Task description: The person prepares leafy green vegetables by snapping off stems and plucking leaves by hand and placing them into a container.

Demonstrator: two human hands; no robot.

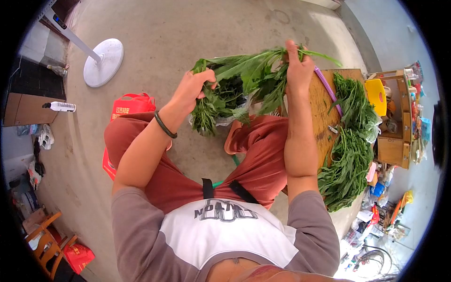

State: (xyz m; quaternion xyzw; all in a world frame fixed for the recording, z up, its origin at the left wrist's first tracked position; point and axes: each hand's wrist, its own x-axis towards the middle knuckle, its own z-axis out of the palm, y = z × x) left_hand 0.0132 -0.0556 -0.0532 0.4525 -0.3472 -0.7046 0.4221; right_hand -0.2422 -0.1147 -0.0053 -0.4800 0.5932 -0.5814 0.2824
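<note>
My left hand (190,89), with a dark bracelet at the wrist, is closed round leafy green stems, and some of the bunch hangs below its fingers. My right hand (299,73) grips the other end of the leafy greens (251,66), which stretch between both hands at about the same height. One long leaf sticks out past the right hand. Beneath them, between my knees, stands a container lined with clear plastic (224,123), holding more dark greens. The hands and leaves hide part of it.
To the right, a wooden table (324,136) carries piled greens (350,150) and a long purple strip (329,91). A red bag (134,104) stands by my left knee. A white round stand base (104,62) is further left. A shelf (392,150) with clutter lines the right wall.
</note>
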